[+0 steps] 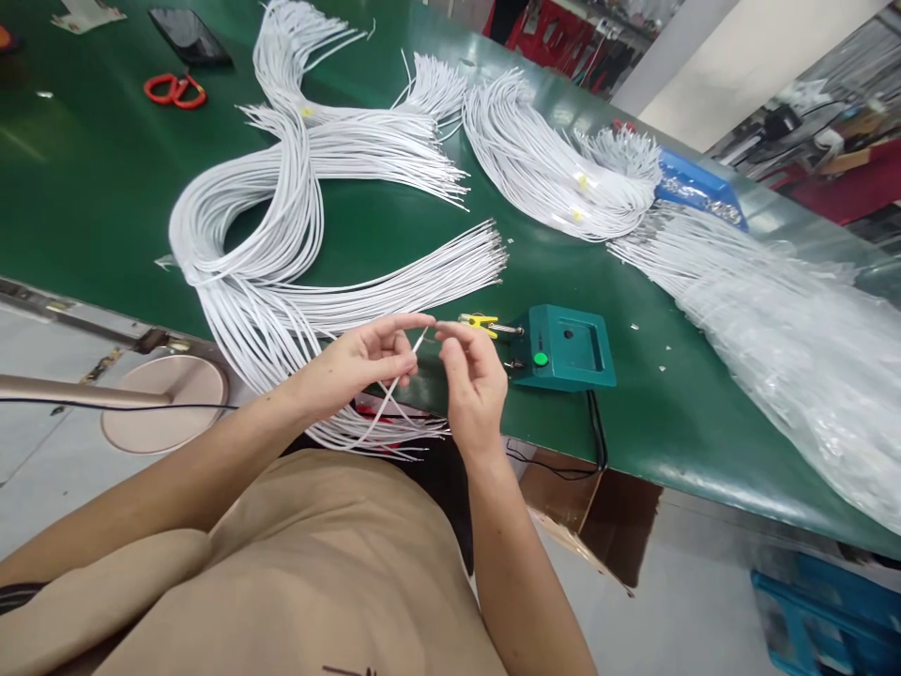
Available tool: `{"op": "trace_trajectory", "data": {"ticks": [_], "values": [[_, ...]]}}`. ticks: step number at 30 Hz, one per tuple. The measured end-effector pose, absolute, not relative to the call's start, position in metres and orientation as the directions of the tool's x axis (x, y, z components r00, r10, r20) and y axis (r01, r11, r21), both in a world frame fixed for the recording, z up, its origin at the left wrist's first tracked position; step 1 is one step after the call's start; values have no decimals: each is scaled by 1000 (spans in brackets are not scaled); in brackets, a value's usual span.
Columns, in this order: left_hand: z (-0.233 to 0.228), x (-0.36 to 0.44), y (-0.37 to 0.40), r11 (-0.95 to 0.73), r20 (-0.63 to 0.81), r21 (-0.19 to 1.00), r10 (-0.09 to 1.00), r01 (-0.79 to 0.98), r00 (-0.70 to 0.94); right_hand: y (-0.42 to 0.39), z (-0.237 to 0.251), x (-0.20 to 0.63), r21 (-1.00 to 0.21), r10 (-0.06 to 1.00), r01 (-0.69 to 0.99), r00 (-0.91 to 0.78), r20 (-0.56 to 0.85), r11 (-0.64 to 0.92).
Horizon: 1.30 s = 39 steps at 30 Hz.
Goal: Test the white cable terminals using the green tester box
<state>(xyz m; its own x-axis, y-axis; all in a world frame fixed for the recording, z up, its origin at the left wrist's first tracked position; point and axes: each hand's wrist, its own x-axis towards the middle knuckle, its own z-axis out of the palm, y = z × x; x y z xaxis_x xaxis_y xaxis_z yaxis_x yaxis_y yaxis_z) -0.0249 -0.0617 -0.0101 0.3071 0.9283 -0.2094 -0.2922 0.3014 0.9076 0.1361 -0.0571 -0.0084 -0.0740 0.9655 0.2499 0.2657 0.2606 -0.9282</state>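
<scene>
My left hand (380, 352) pinches a thin white cable (419, 340) near its end, between thumb and fingers. The cable's tip points up toward my right hand (475, 376), whose fingers are bent in a pinch right beside it. Whatever small thing those fingertips hold is too small to make out. Just right of my hands sits a green box-shaped device (563, 347) with a round green button and a yellow clip (480, 325) at its left side. A large bundle of white cables (246, 272) lies behind and left of my hands, some ends hanging over the table edge.
More white cable bundles (542, 160) lie farther back, near a blue tray (696, 188) of small parts. Clear plastic wrap (795, 319) covers cables at the right. Red-handled scissors (175, 91) and a dark phone-like object (189, 36) lie back left. Below the edge stands a cardboard box (619, 526).
</scene>
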Motion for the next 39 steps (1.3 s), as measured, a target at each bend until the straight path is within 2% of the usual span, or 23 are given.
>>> {"op": "trace_trajectory", "data": {"ticks": [2,4,6,8,10,12,14,15,16,18,20,22,25,30,39], "values": [[-10,-27,-60,207,-150,960,950,-191,275,-51,-5,137,-988,992,123,-93,79,90],[-9,-28,-59,178,-140,976,954,-125,266,-46,-4,137,-999,981,28,-189,-41,-37],[-8,-28,-59,202,-160,971,948,-130,273,-43,-6,136,-996,959,-10,-269,-85,-91],[-8,-28,-58,291,-218,930,929,-227,299,-43,-9,134,-997,954,12,-289,-80,-80],[-7,-27,-56,441,-316,814,883,-379,347,-45,-12,133,-990,972,134,-237,1,33],[-8,-25,-52,577,-407,634,815,-514,413,-45,-16,134,-895,964,370,-179,196,250],[-9,-20,-46,645,-450,493,763,-583,463,-42,-17,138,-659,893,610,-224,389,440],[-11,-16,-43,652,-456,468,756,-596,469,-39,-17,142,-528,855,689,-283,434,496],[-13,-13,-40,645,-458,480,762,-594,458,-35,-15,147,-412,829,743,-343,442,528],[-18,-7,-34,588,-439,603,809,-539,391,-24,-8,161,-251,815,807,-413,406,535],[-22,-1,-29,471,-374,780,879,-413,296,-12,-1,177,-154,832,855,-414,370,494],[-24,3,-25,359,-305,897,925,-257,226,-1,6,192,-89,845,872,-436,309,482],[-26,8,-20,291,-267,951,944,-103,195,10,10,206,-74,847,855,-490,207,513],[-30,16,-13,244,-237,970,953,-16,186,16,12,211,-124,848,840,-516,119,528],[-37,23,-8,156,-190,961,972,230,136,22,7,214,-87,846,844,-517,131,529]]}}
